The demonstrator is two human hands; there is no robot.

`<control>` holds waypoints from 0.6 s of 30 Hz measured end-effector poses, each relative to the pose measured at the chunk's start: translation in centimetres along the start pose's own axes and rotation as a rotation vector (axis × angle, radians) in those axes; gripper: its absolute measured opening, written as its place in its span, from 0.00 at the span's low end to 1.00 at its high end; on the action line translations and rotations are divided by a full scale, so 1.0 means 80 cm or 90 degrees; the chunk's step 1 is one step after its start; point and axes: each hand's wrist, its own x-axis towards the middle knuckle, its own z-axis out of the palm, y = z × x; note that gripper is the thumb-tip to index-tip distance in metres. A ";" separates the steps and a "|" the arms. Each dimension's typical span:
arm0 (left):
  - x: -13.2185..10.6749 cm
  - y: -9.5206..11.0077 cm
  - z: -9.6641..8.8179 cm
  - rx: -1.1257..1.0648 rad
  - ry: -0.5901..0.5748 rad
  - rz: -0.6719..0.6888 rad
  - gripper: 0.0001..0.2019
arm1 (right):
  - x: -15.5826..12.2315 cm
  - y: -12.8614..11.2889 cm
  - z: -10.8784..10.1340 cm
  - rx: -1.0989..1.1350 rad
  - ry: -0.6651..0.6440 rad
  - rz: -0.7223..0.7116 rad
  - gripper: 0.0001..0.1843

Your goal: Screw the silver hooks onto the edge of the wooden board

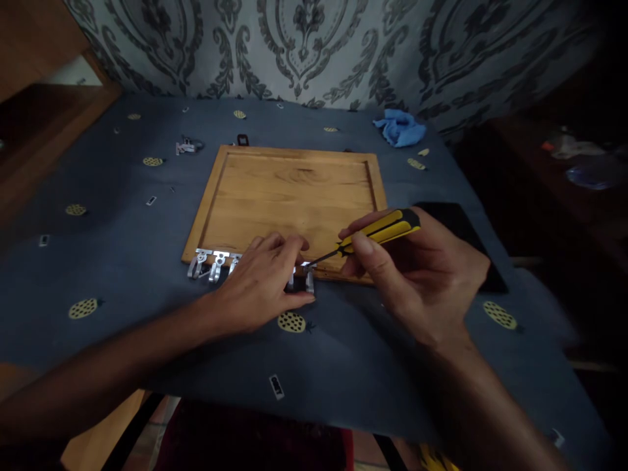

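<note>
A wooden board (294, 190) with a raised rim lies on a blue cloth-covered table (122, 261). Along its near edge sits a metal hook rail (213, 261) with several shiny hooks. My left hand (262, 284) rests on the rail, fingers curled over its right part and pressing it against the board. My right hand (417, 275) grips a screwdriver (377, 232) with a yellow and black handle. Its tip meets the rail's right end, close to my left fingertips.
A crumpled blue rag (400, 127) lies at the back right. A small metal part (186, 147) sits at the back left, with small dark bits scattered on the cloth. A dark flat object (461, 229) lies right of the board. The patterned wall stands behind.
</note>
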 end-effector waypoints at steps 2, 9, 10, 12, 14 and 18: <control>0.000 0.000 0.000 0.001 0.003 0.004 0.27 | 0.000 0.001 0.000 -0.007 0.006 -0.006 0.01; 0.001 0.001 0.001 0.010 -0.005 -0.005 0.27 | 0.003 0.007 -0.001 -0.031 -0.015 -0.018 0.01; 0.001 0.001 0.001 0.013 -0.007 -0.007 0.27 | 0.003 0.008 -0.001 -0.041 -0.030 -0.022 0.02; 0.001 0.001 0.001 0.020 -0.010 -0.013 0.27 | 0.003 0.010 -0.002 -0.064 -0.048 -0.028 0.02; 0.001 0.002 0.000 0.021 -0.016 -0.020 0.27 | 0.003 0.011 -0.003 -0.082 -0.055 -0.038 0.02; 0.002 0.003 -0.002 0.016 -0.021 -0.021 0.26 | 0.003 0.013 -0.005 -0.098 -0.067 -0.068 0.04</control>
